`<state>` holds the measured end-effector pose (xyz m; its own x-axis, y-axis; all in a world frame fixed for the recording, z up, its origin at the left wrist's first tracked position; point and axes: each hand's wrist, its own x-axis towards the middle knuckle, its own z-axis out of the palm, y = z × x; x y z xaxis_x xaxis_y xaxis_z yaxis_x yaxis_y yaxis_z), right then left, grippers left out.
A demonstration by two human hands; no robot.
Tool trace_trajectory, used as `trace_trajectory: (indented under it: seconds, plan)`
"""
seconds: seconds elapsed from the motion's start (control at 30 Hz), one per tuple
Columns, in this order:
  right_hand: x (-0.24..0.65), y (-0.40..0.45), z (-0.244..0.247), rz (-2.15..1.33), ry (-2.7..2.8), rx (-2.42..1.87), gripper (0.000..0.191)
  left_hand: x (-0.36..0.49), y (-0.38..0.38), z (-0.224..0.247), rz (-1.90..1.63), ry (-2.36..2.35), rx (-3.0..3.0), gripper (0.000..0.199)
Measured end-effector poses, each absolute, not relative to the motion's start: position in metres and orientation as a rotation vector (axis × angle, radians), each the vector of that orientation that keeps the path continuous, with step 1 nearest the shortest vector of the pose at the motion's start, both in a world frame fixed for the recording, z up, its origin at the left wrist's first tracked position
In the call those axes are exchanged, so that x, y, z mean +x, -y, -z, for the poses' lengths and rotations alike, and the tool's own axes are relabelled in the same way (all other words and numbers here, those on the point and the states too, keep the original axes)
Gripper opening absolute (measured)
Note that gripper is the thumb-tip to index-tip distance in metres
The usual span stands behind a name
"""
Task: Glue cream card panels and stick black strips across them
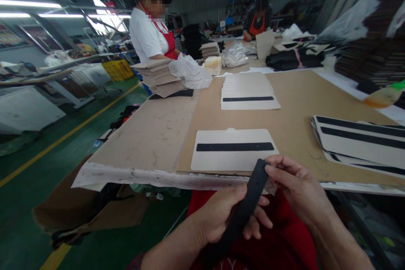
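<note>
A long black strip (253,190) slants in front of my body, over the red apron. My left hand (221,211) is wrapped around its middle, thumb on top and fingers underneath. At the strip's upper end, my right hand (291,181) pinches the corner between thumb and fingers. Just beyond, a pale rounded panel (234,161) lies on the table's near edge with one black strip (234,147) across it. The lower end of the held strip fades into shadow near my lap.
Fanned pale panels (248,84) lie farther back. Panels with black strips (363,145) are piled at right. A board stack (161,74) and plastic bag (193,71) sit at far left of the table (152,135). An open carton (72,211) stands on the floor. Two people work beyond.
</note>
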<state>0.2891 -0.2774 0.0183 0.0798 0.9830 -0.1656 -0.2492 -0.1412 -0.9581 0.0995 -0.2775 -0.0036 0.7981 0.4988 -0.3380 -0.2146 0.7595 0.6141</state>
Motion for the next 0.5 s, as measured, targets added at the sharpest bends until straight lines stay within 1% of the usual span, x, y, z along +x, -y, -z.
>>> trace_trajectory:
  seconds: [0.13, 0.23, 0.3, 0.4, 0.5]
  plan:
    - [0.281, 0.280, -0.022, -1.319, 0.764, -1.121, 0.030, 0.099, 0.280, -0.005, -0.504, -0.596, 0.649, 0.054]
    - [0.273, 0.284, -0.025, -1.401, 0.738, -1.044, 0.036, 0.102, 0.281, -0.010, -0.570, -0.633, 0.663, 0.044]
    - [0.271, 0.285, -0.026, -1.435, 0.747, -1.025, 0.036, 0.103, 0.281, -0.014, -0.587, -0.702, 0.744, 0.039]
    - [0.271, 0.286, -0.024, -1.410, 0.766, -1.043, 0.035, 0.105, 0.284, -0.019, -0.606, -0.832, 0.938, 0.038]
    - [0.275, 0.288, -0.020, -1.445, 0.742, -1.013, 0.037, 0.108, 0.289, -0.021, -0.667, -0.913, 1.098, 0.040]
